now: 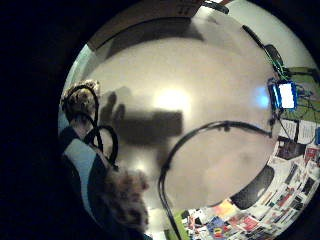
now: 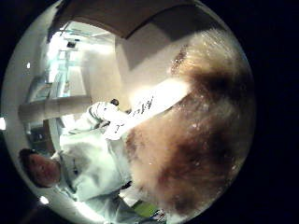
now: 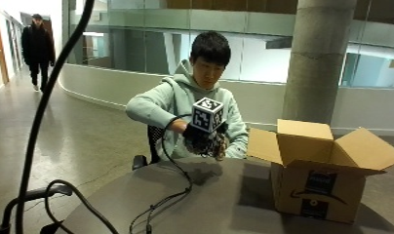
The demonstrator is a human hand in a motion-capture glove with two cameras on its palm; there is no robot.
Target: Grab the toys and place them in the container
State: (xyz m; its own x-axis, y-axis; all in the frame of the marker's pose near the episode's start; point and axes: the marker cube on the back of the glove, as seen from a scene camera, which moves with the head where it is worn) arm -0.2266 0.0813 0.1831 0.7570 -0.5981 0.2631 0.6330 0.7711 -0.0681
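Gloved right hand (image 3: 198, 138) raised mid-frame above the table (image 3: 236, 204), fingers curled round a brown-and-tan furry toy (image 3: 216, 144); fur fills the right of the thumb-side view (image 2: 201, 140). Open cardboard box (image 3: 317, 168) sits on the table at right, well apart from the hand.

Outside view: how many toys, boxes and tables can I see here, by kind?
Furry toy, held up in the gloved right hand: 1
Cardboard box, flaps open: 1
Table: 1
Total: 3
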